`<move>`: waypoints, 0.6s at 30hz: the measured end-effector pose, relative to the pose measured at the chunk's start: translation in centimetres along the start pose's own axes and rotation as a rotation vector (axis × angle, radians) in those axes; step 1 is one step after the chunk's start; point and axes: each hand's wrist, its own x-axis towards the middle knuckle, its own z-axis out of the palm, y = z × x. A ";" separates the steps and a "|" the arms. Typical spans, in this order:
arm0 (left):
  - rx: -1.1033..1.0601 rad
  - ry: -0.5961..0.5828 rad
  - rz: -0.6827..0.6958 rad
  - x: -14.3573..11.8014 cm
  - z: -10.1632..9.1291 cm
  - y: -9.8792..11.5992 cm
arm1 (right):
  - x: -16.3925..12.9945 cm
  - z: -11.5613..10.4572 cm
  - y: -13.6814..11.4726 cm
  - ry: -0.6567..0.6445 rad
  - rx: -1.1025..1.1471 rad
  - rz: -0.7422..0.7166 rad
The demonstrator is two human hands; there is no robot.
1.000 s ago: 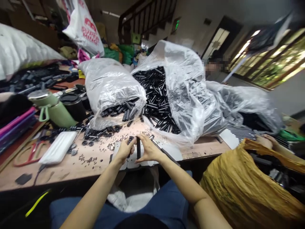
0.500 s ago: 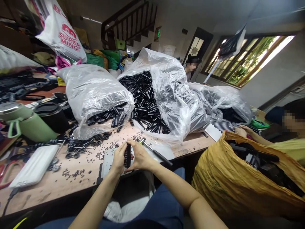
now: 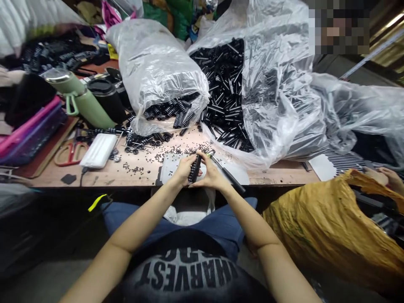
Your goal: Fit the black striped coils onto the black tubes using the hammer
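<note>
A short black tube (image 3: 195, 169) with rows of small pale marks stands tilted between my hands at the table's front edge. My left hand (image 3: 184, 169) closes round its left side, thumb toward the top. My right hand (image 3: 212, 173) grips it from the other side, with thumb and fingers at its two ends. Beneath them lies a pale sheet (image 3: 168, 167). Just right of my right hand, a tool with a long black handle (image 3: 232, 179) and metal tip rests on the sheet. Tiny black pieces (image 3: 154, 155) are scattered around.
Behind stand a plastic bag (image 3: 151, 54) with ribbed black rollers and a larger bag (image 3: 277, 84) spilling black tubes. At left are a green tumbler (image 3: 88, 105), red scissors (image 3: 71, 153) and a white power bank (image 3: 99, 150). A yellow sack (image 3: 309, 219) and another person's hand (image 3: 388, 176) are at right.
My view has tilted down, bringing my shirt and lap into sight. Both hands keep hold of the black tube, which now leans slightly to the right.
</note>
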 end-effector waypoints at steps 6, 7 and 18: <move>0.061 0.009 -0.010 0.9 -0.5 -1.1 | -0.4 0.7 0.6 0.043 -0.076 0.049; 0.117 0.008 0.019 1.0 -0.7 -1.4 | -0.4 0.9 0.8 0.061 -0.115 0.051; 1.433 -0.052 0.769 2.8 -4.1 -5.1 | -1.4 2.4 3.9 0.156 -0.494 0.216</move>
